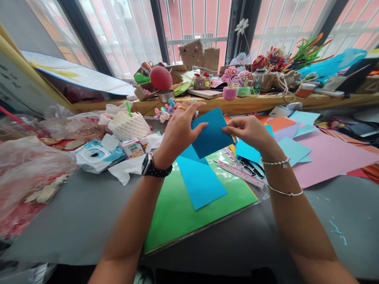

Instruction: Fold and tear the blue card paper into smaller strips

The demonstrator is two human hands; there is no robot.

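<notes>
A square piece of blue paper (211,136) is held up, tilted, above the work surface. My left hand (182,128) has its thumb across the front of the paper's left edge, with the fingers stretched out beyond it. At the right edge, my right hand (250,132) pinches the paper between thumb and fingertips. Beneath them a longer blue paper piece (203,187) lies on a green sheet (168,223) in clear plastic. To the right of it lie a pinkish ruler (239,173) and scissors (248,169), partly covered by other blue paper (248,152).
Coloured papers, including a large pink sheet (328,157), spread at the right. A wipes pack (97,156), a small box (132,148) and a coconut with a green straw (129,124) stand left. Craft flowers and a red balloon (161,77) line the ledge (201,104).
</notes>
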